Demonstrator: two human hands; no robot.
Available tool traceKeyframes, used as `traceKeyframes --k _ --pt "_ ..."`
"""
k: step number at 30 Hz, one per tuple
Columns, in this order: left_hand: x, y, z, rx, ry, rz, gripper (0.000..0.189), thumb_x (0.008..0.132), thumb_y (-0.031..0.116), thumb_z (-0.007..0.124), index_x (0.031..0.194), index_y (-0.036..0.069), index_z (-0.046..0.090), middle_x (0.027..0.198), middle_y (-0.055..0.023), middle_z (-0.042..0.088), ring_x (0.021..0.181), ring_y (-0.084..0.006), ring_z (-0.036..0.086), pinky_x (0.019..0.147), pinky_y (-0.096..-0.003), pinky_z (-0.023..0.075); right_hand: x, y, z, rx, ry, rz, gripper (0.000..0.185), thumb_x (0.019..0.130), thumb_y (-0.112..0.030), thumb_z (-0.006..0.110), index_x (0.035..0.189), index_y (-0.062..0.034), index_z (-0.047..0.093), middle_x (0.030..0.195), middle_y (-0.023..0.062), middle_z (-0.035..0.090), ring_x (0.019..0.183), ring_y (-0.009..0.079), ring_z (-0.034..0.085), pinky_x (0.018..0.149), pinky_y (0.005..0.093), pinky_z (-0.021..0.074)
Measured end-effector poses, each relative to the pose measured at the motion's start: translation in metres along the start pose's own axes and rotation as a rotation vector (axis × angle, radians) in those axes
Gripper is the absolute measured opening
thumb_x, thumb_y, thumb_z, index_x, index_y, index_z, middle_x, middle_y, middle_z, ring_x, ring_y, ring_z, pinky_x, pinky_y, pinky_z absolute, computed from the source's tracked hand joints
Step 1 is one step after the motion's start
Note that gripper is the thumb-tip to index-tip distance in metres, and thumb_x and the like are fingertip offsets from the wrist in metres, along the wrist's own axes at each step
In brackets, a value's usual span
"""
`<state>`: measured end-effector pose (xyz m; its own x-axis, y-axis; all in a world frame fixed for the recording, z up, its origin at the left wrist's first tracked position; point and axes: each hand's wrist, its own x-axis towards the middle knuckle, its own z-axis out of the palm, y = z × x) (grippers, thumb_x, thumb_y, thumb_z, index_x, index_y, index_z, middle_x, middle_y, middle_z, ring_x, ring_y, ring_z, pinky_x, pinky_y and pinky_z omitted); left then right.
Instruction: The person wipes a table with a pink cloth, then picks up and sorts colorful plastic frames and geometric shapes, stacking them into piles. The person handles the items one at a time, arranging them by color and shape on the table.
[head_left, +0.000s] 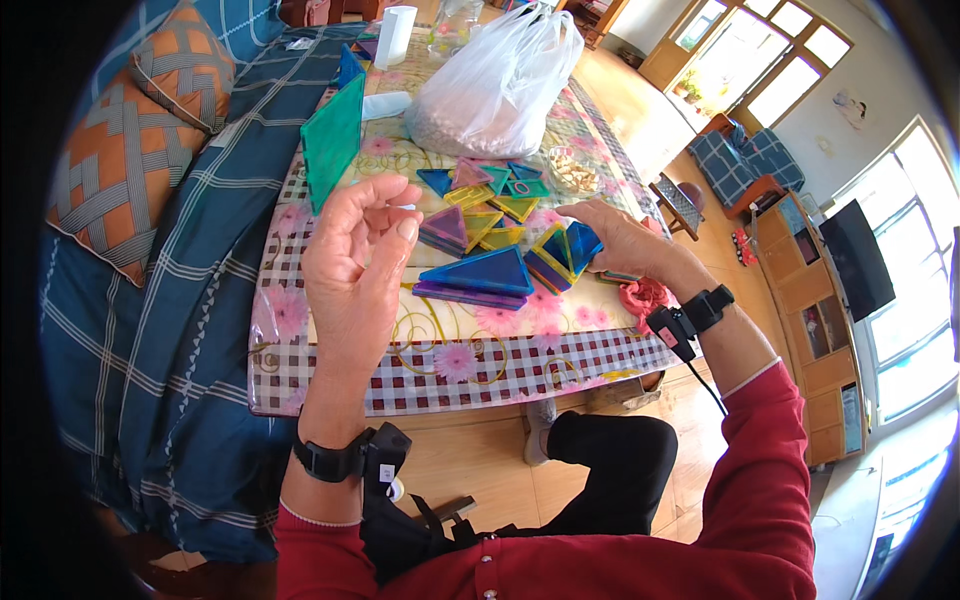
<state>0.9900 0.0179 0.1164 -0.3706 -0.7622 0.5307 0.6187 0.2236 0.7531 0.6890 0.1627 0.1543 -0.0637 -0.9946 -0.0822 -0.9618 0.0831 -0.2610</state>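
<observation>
My left hand (360, 255) is raised over the table's left part, fingers curled and apart, with nothing clearly in it. My right hand (626, 236) touches a blue triangular magnetic tile (583, 244) at the right end of a stack of yellow and blue tiles (551, 259); whether it grips the tile I cannot tell. Between the hands lie long blue triangular tiles (487, 271) on purple ones, pink-purple triangles (444, 227) and yellow tiles (501, 238). Behind them are more triangles and a green tile (527, 187). A large green tile panel (334, 142) stands upright beyond my left hand.
A plastic bag (487, 97) full of small pieces stands at the back, beside a clear bowl (574, 171) of light bits. A white cup-like roll (395, 37) stands farther off. A crumpled red cloth (643, 300) lies under my right wrist. A sofa with a plaid cover (225, 300) adjoins the left side.
</observation>
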Motion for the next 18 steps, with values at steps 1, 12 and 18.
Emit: traceKeyframes --k 1,12,18 --pt "0.002 -0.004 0.0 0.004 -0.008 -0.001 0.029 0.09 -0.008 0.059 0.118 -0.001 0.057 0.111 -0.0084 0.062 0.098 -0.0114 0.058 0.087 -0.0254 0.0484 0.0 0.001 -0.002 0.003 -0.016 0.044 0.071 0.071 -0.002 0.075 0.137 -0.008 0.049 0.125 0.0179 0.056 0.12 0.0345 0.053 0.105 0.0379 0.0426" --pt "0.007 -0.041 -0.017 0.063 0.042 -0.105 0.03 0.089 -0.008 0.058 0.118 0.002 0.058 0.108 -0.007 0.063 0.093 -0.0094 0.059 0.081 -0.0232 0.0489 -0.01 0.001 -0.012 -0.104 0.178 0.15 0.061 0.075 0.008 0.056 0.135 -0.0039 0.052 0.134 0.0202 0.054 0.125 0.0338 0.052 0.109 0.0384 0.0389" --pt "0.006 -0.044 -0.018 0.107 0.013 -0.092 0.03 0.089 -0.007 0.058 0.117 0.003 0.058 0.106 -0.0068 0.064 0.091 -0.0092 0.06 0.081 -0.0237 0.0496 -0.002 -0.01 0.002 0.207 0.091 0.411 0.062 0.082 -0.033 0.07 0.134 -0.0021 0.053 0.128 0.0199 0.058 0.117 0.0282 0.057 0.1 0.0366 0.0448"
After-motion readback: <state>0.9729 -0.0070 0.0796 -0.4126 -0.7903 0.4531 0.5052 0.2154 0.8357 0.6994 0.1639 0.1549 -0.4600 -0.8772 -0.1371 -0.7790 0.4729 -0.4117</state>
